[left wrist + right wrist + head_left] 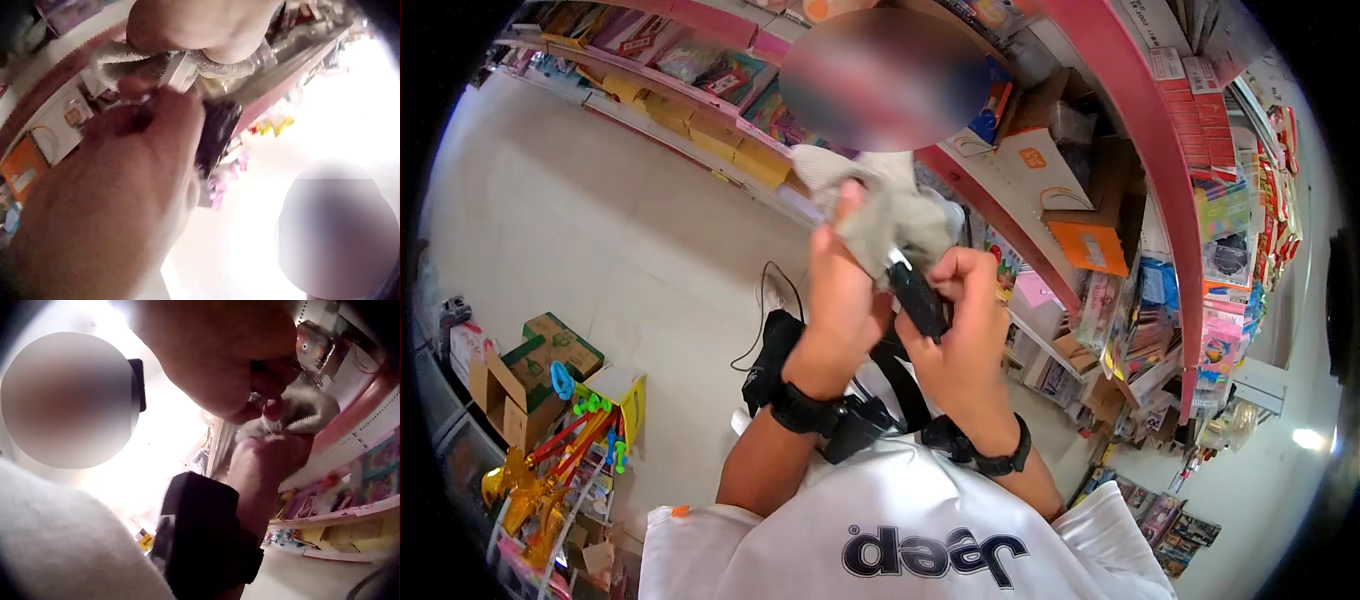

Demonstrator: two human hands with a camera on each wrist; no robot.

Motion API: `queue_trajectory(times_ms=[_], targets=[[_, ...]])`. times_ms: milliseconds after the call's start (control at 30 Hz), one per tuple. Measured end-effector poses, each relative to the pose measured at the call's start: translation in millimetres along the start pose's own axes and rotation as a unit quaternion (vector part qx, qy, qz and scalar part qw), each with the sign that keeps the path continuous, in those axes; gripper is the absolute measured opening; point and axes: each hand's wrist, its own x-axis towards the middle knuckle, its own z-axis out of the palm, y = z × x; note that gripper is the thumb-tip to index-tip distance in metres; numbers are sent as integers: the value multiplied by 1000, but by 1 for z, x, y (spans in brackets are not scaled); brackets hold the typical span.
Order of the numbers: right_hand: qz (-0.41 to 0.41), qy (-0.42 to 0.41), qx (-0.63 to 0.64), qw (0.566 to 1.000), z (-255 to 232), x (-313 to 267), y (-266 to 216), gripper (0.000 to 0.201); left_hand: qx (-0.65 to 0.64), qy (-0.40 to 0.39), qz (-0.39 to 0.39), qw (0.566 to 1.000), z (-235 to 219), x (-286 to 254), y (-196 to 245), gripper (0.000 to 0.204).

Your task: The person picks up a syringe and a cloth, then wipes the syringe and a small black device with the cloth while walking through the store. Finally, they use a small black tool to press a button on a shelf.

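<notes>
My left hand (840,300) grips a bunched grey-beige knit cloth item (905,215), its thumb lying up along the fabric. A paler ribbed part spreads out behind the thumb. Close on the right, my right hand (968,325) has its fingers curled at a slim black object (917,300), whose exact kind I cannot tell. A short white strip (899,259) sits where the black object meets the cloth. In the left wrist view that white strip (178,72) shows between both hands, and the dark object (219,134) looks shiny. The right wrist view has the cloth (319,412) beyond the fingers.
Pink-edged shelves (1175,200) full of packaged goods run along the right and back. An open carton (1040,165) stands on one shelf. At left, colourful toys (550,480) fill a rack beside cardboard boxes (530,375). A black cable (765,310) hangs near my left arm.
</notes>
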Motion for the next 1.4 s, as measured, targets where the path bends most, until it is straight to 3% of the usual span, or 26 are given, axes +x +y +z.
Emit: queue_trajectory(times_ms=[33,100,200,300,333,367,433,633,767,800,900,1000,1067,1133,1167,1233,1333,1400], targets=[[-1,-11,4,1000,-1,-3,0,38,37,28,-3,999,-15,12,6,35],[-3,-31,12,999,-2,-8,0,39,-54,12,16,998,-29,28,9,36],[-48,-18,-3,999,-4,-2,4,38,-135,-4,-31,990,-29,28,6,37],[-25,13,64,998,1,10,13,39,-66,56,-73,994,2,3,3,39],[-9,3,57,998,-1,14,14,39,-57,-10,-95,994,-3,-3,-6,38],[11,-7,49,999,-3,13,14,40,-110,-64,-164,978,-12,-4,-6,36],[11,3,40,999,-5,11,16,41,-109,-129,-156,973,-17,-2,-8,37],[10,13,-35,999,-5,3,19,32,29,-46,-86,995,-23,-4,-16,41],[-42,24,-15,999,-1,-2,29,28,-38,-55,-100,993,-32,0,-17,41],[-32,34,-23,999,-1,-2,27,28,-29,-9,-112,993,-30,-2,-20,41],[14,43,-56,997,-4,-1,23,30,-81,-50,-124,988,-29,-3,-27,38],[74,25,-88,993,-9,-1,26,40,-4,-40,-120,992,-26,-7,-21,32],[77,22,-91,993,-13,2,37,46,20,21,-85,996,-17,-10,-25,28],[125,-20,-71,989,-25,8,48,59,66,15,-76,995,-24,-6,-28,28],[75,-17,-111,991,-31,8,67,66,87,11,-76,993,-28,-6,-31,27],[121,-63,-46,990,-44,17,96,66,124,27,-82,989,-34,-7,-34,26],[46,10,-107,993,-51,36,170,60,165,44,-113,979,-46,-4,-43,25],[129,11,-81,988,-60,58,182,58,165,48,-103,980,-54,3,-50,24]])
